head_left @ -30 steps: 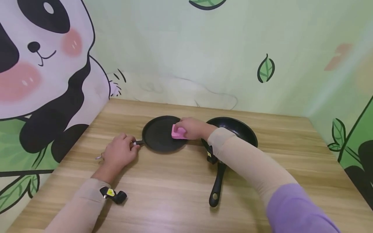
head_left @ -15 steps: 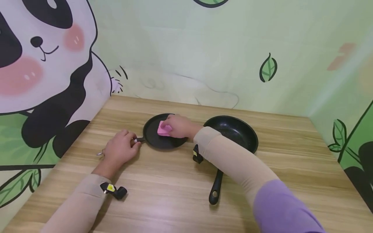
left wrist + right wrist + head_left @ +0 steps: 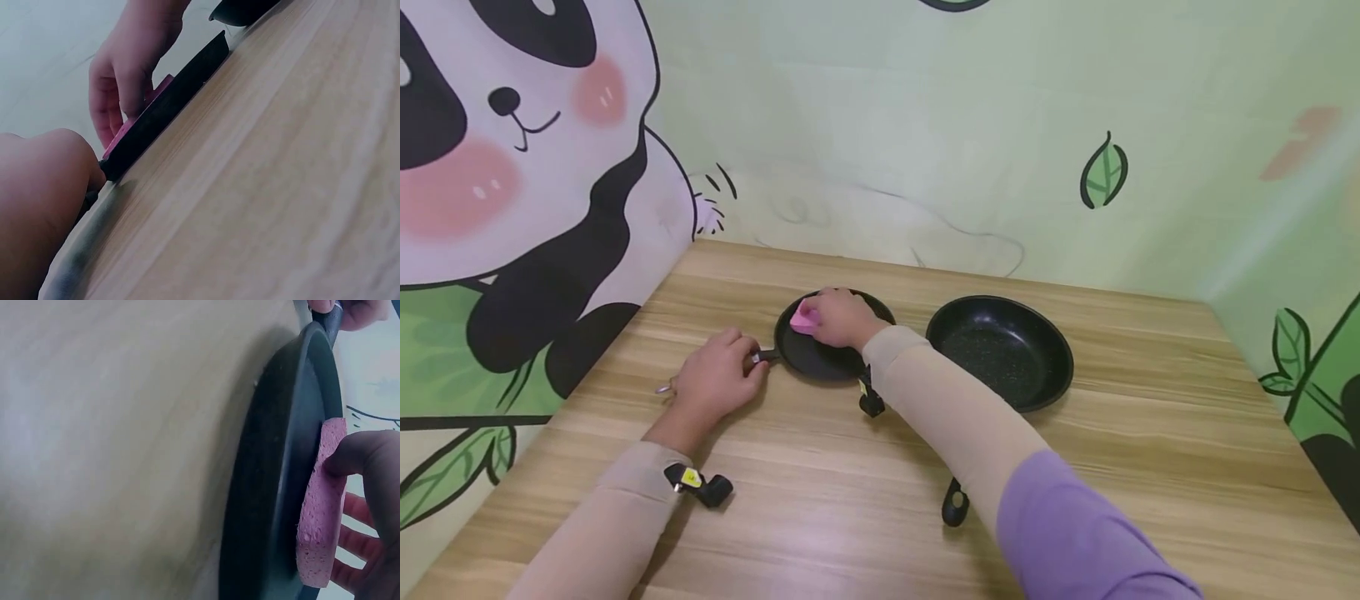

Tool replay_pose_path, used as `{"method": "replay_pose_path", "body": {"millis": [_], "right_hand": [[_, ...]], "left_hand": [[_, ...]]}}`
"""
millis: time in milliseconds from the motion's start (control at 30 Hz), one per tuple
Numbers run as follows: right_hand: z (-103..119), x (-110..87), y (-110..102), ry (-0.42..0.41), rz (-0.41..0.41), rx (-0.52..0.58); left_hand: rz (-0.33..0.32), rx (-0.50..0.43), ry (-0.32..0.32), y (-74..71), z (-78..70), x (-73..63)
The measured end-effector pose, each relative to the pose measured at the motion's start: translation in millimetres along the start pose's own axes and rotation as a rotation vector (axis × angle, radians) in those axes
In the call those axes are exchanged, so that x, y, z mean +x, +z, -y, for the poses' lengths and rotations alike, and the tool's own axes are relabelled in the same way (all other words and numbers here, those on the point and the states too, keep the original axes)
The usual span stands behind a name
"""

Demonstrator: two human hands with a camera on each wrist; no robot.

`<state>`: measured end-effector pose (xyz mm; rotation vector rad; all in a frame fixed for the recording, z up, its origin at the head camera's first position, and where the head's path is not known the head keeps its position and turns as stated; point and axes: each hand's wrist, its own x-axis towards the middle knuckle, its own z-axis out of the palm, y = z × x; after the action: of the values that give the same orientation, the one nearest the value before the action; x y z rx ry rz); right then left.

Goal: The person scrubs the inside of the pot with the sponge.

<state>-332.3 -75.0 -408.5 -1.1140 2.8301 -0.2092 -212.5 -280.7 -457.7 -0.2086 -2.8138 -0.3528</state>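
A flat, shallow black pan [image 3: 820, 360] lies on the wooden table, its handle pointing left. The left hand [image 3: 717, 379] grips that handle [image 3: 767, 356]; most of the handle is hidden under the fingers. Over the pan's inner surface, the right hand [image 3: 842, 318] pinches a pink sponge [image 3: 802, 320] between thumb and fingers. In the right wrist view the porous sponge [image 3: 322, 506] sits against the pan's inside, with the thumb on one side and the fingers on the other.
To the right stands a deeper black frying pan [image 3: 1007, 350], its handle [image 3: 955, 504] toward the front and partly covered by the right arm. A wall painted with a panda [image 3: 550, 167] and leaves borders the table [image 3: 1150, 417] at the back and sides.
The right hand has slid the sponge leftward across the flat pan, from its right side to its left part. The left hand keeps its grip on the handle.
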Motion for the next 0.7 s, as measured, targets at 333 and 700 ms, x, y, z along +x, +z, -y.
{"method": "replay_pose_path", "body": {"millis": [333, 700], "right_hand": [[12.9, -7.0, 3.2, -0.088, 0.015, -0.002], [13.1, -37.0, -4.4, -0.242, 0.117, -0.053]], "left_hand": [[0.036, 0.003, -0.008, -1.8, -6.5, 2.0], [0.109, -0.001, -0.107, -6.1, -7.1, 0.6]]}}
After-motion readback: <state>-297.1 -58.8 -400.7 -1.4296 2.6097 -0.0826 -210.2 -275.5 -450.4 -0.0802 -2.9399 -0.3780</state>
